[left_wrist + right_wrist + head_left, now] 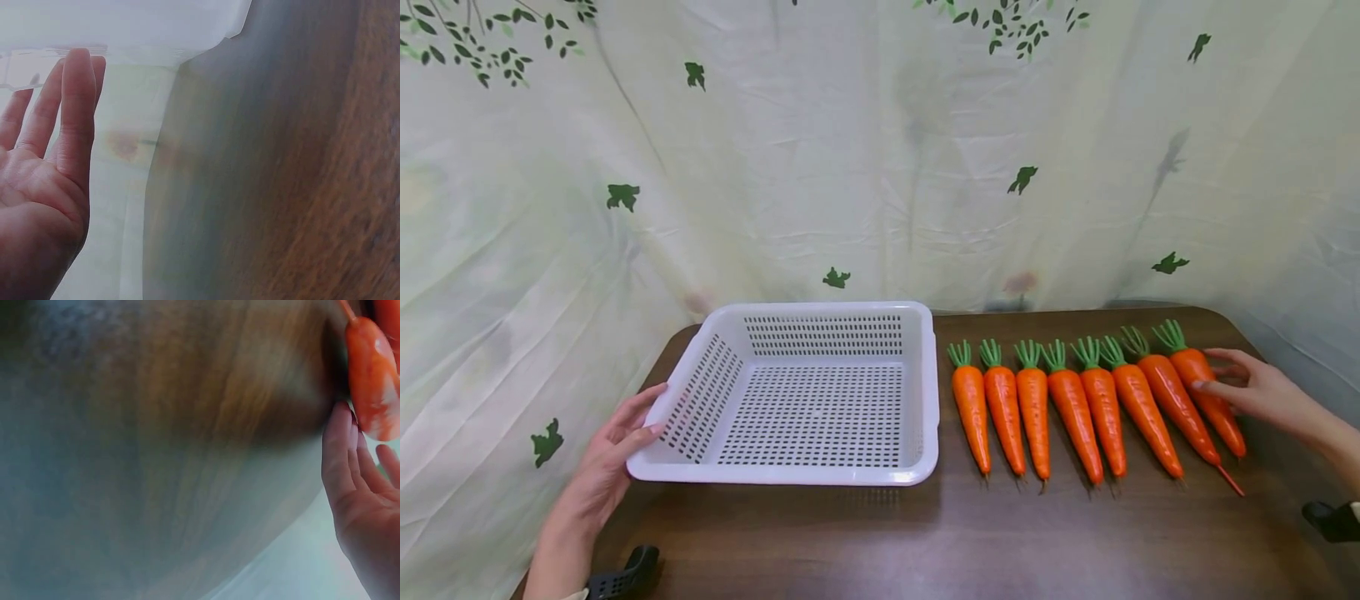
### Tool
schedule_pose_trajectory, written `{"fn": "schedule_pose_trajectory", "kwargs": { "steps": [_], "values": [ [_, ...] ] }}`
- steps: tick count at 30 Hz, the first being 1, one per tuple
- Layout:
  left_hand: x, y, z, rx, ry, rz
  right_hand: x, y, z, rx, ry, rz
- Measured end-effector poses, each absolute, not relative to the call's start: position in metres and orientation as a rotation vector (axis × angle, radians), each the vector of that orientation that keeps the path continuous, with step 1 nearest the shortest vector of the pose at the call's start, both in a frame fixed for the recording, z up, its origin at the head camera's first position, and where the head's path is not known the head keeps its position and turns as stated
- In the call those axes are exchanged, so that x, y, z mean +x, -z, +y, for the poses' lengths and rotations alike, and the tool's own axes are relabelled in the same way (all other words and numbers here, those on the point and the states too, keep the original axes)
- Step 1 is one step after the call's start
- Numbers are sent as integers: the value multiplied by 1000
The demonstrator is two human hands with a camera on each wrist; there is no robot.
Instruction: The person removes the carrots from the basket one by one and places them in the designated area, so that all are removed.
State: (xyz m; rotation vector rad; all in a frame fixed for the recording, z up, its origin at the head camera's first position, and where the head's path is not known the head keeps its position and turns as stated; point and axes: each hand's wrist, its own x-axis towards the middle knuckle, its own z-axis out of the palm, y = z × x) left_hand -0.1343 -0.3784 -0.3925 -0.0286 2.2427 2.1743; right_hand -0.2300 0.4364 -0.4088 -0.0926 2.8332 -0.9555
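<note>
In the head view, a white perforated plastic basket (917,467) sits on the brown table. My left hand (613,450) is at its left side, with thumb and fingertips against the rim. From the left wrist, that hand's fingers look straight, reaching up to the basket's wall (125,25). Several orange carrots with green tops lie side by side in a row to the right of the basket. At the row's right end, my right hand (1262,392) touches the upper part of the last carrot (1221,417). In the right wrist view its extended fingers (340,444) reach the carrot's side.
Brown wooden table (820,550) spreads in front of the basket and the carrots. A pale curtain (850,167) with leaf prints hangs behind the table and along both sides. Each wrist wears a black band (617,581).
</note>
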Motion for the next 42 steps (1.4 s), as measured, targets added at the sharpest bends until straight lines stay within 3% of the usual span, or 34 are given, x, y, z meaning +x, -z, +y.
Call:
{"fn": "schedule_pose_trajectory", "kwargs": {
  "steps": [42],
  "values": [
    [-138,393,-378,-22,-2183,2233,-222,411,431,-117,887,2945]
  ]
}}
